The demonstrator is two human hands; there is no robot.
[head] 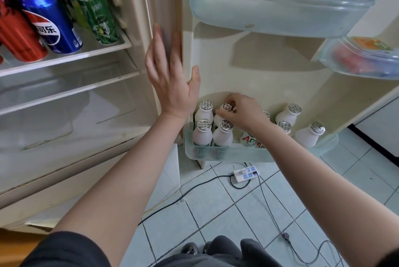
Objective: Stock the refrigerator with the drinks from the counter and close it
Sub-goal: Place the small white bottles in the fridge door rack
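The refrigerator stands open. Its bottom door bin (254,152) holds several small white bottles with foil caps. My right hand (241,111) pinches the foil top of one white bottle (218,119) in the bin's back row, left of centre. My left hand (170,72) lies flat with straight fingers against the inner edge of the open door (259,68), near the hinge side. On the fridge's upper shelf (90,51) stand a blue cola can (50,21), a red can (19,36) and green cans (95,5).
An empty clear door bin (280,7) hangs above, and a smaller bin (362,61) with coloured packets sits at right. Lower fridge shelves (71,89) are bare. A white power strip (246,173) and black cables lie on the tiled floor below the door.
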